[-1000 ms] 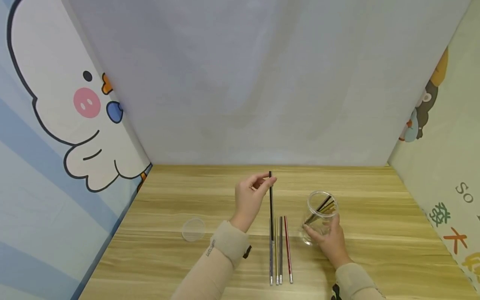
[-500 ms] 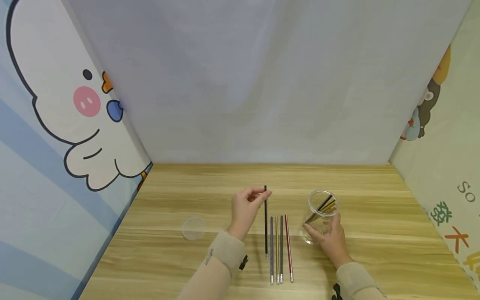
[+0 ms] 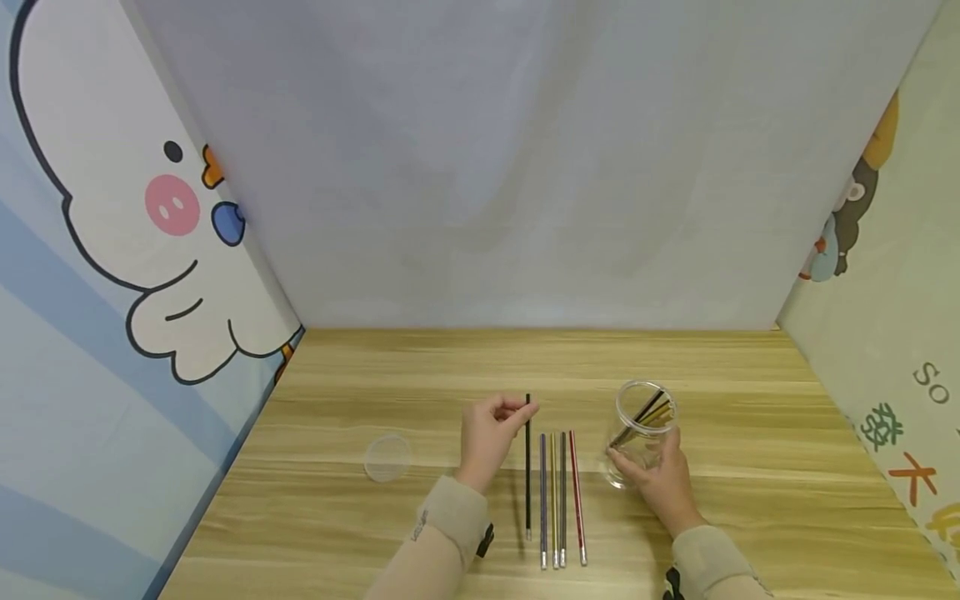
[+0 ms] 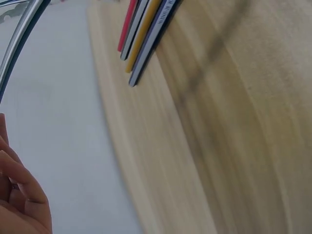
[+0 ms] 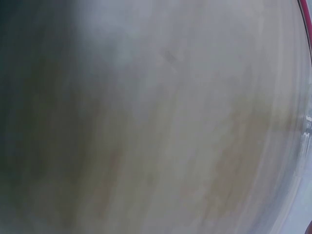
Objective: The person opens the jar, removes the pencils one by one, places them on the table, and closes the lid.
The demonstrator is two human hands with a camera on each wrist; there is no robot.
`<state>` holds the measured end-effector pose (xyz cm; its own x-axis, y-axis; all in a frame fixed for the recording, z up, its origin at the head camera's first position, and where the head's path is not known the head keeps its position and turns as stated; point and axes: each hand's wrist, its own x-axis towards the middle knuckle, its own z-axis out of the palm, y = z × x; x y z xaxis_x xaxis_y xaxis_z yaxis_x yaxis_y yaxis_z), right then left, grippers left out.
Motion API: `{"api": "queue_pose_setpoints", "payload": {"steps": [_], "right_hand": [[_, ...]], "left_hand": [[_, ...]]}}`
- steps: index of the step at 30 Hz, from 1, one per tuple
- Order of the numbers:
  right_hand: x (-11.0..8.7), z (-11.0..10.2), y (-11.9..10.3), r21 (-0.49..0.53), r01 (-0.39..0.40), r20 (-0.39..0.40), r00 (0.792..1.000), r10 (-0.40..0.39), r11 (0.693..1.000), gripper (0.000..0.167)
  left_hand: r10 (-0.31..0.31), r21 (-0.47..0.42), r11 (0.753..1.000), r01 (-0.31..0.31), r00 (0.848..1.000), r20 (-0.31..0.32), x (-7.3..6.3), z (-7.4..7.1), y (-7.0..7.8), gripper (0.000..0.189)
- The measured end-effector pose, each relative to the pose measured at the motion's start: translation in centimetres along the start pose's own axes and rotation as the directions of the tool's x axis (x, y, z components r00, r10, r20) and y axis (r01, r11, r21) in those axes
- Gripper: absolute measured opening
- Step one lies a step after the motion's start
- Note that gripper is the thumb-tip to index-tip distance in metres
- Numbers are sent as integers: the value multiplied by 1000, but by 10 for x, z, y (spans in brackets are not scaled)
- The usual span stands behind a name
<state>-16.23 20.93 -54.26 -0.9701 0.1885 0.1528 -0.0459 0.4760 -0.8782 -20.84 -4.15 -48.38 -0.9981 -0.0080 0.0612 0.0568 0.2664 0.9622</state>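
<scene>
Black pencil [image 3: 528,467] pinched at far end by left hand [image 3: 489,437]; right hand [image 3: 660,483] holds clear jar [image 3: 640,433].

Pencil: slim, dark, long axis near-to-far, near tip just over the bench [image 3: 337,517], immediately left of a row of 4 laid pencils [image 3: 561,500] (grey-blue, yellow, grey, red), parallel w/ them. Left-hand fingers pinch the top end betw. thumb & forefinger. Right-hand fingers wrap the jar's lower wall; jar tilted, holds more pencils. Clear lid [image 3: 387,457] lies well left, apart. Open bench to far side & left; walls close on 3 sides. Right wrist view blurred, no detail.
</scene>
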Motion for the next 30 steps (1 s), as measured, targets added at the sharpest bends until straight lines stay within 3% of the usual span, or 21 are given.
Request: {"api": "queue_pose_setpoints", "payload": {"steps": [8, 18, 30], "right_hand": [[-1, -1, 0, -15, -6, 13, 1000, 7, 1000, 81], [-1, -1, 0, -16, -14, 25, 1000, 15, 1000, 83], [-1, -1, -1, -12, -3, 21, 1000, 3, 1000, 83]], "left_hand": [[-106, 73, 992, 103, 994, 36, -5, 4, -11, 22], [-125, 163, 980, 117, 991, 39, -7, 9, -22, 25], [-172, 194, 968, 162, 984, 36, -5, 15, -32, 22]]}}
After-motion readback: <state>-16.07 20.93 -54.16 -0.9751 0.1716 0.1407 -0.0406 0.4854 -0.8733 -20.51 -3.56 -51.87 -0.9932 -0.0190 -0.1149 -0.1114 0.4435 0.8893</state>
